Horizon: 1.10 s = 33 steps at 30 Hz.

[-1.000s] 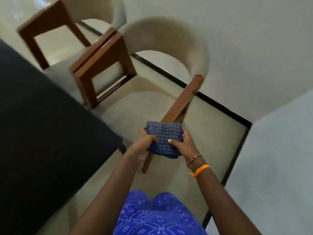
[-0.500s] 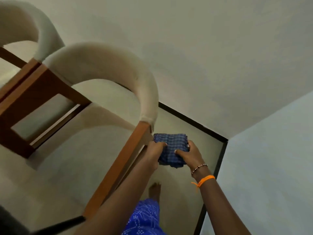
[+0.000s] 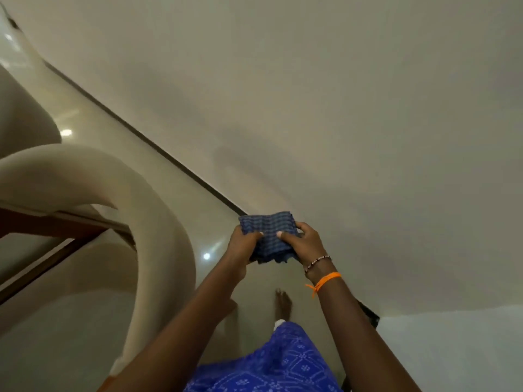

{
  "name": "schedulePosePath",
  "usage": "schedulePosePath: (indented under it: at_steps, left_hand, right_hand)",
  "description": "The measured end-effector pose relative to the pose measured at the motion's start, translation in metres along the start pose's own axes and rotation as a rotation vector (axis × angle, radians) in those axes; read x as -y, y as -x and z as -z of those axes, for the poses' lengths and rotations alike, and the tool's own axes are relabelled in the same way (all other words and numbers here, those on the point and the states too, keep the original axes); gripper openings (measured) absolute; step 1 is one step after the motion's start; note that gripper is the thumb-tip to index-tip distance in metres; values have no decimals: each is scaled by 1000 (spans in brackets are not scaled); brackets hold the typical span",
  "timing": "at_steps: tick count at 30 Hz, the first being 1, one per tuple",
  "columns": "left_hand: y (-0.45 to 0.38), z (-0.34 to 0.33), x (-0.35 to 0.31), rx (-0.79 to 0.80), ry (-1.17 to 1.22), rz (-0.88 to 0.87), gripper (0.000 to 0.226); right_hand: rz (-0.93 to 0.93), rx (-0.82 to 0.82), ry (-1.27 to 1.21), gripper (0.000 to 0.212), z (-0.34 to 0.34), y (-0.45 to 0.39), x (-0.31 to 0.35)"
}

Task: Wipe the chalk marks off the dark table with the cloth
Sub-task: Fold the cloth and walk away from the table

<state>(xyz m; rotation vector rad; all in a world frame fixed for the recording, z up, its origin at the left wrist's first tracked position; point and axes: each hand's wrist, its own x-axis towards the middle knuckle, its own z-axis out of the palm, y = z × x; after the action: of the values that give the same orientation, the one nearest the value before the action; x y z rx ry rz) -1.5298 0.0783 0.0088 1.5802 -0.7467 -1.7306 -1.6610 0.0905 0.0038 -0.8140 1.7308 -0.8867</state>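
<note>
A folded blue checked cloth (image 3: 268, 232) is held in front of me at mid-frame, above the floor. My left hand (image 3: 243, 246) grips its left side and my right hand (image 3: 304, 244) grips its right side, thumbs on top. A bead bracelet and an orange thread circle my right wrist. The dark table and its chalk marks are out of view.
A cream upholstered chair (image 3: 158, 210) with a curved back and wooden frame stands at the left, close to my left arm. Beyond it lies a glossy beige floor (image 3: 119, 131) with a dark skirting line, and a plain wall fills the upper right. My bare foot (image 3: 283, 304) is on the floor below the cloth.
The view has swung right, away from the dark table, which has left the frame; the chairs slid left. Both hands keep the cloth between them.
</note>
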Motion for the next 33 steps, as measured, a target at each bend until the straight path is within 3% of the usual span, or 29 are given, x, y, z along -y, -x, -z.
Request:
schedulePosePath:
  at_steps: [5,10,20,25,33]
  left_hand:
    - [-43,-24,-49,-137,107,-42,30]
    - [-99,-7,-102,-347,258,-25,28]
    - [-226,139,-217,-742,625,-111,28]
    - [-279,235,-282,-830,695,-134,22]
    - [-329,347,-321,-854,718,-168,45]
  right_hand:
    - [42,159,64,57,3,-72,51]
    - [83,349,99,54,-40,-147,106]
    - [148,577,73,42,-257,-251,198]
    - [244,664,141,45,-367,-289,260]
    - [286,791,280,38,-516,-341,318]
